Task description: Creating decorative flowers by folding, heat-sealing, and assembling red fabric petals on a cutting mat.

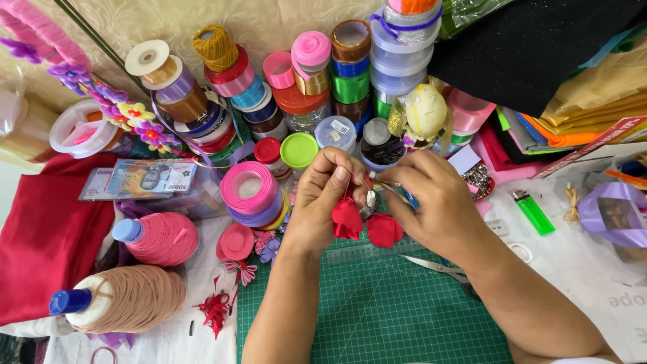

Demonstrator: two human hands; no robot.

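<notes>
- At the centre of the frame, the left hand (322, 199) has its fingers pinched shut on a soft, folded red ribbon petal (347, 219).
- Just to its right, the right hand (431, 202) is curled and clenched; a second red ribbon petal (384, 230) sits under it, but whether the fingers actually hold it cannot be told.
- Both petals look satiny and rounded, nearly touching, above a green cutting mat (377, 310) with a printed grid.
- Metal scissors (441, 268) lie on the mat, partly beneath the right forearm.
- A glossy pink ribbon roll (249, 191) stands near the left hand; fuzzy pink and tan yarn cones (145, 269) fill the lower left.
- Stacked ribbon spools (323, 74) crowd the top edge.
- A green plastic lighter (531, 210) lies to the right.
- Open room remains on the mat's lower part, between the forearms.
</notes>
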